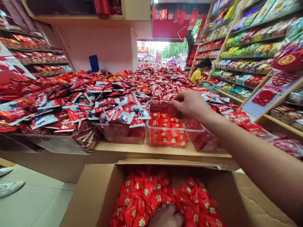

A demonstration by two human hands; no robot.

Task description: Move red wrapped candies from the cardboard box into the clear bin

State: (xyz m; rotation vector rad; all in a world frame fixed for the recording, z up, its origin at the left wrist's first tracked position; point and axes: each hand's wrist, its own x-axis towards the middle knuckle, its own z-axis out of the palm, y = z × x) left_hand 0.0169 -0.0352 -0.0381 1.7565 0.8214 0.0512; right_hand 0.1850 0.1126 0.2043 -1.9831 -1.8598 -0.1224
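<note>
My right hand reaches forward over a clear plastic bin partly filled with small red wrapped candies; its fingers are curled at the bin's far rim, pinching something I cannot make out. My left hand is sunk in an open cardboard box full of the same red candies, fingers hidden among them.
A long wooden display counter carries heaps of red snack packets and more clear bins. Shelves of packaged goods line the right. A person in a yellow top stands in the aisle. White shoes sit lower left.
</note>
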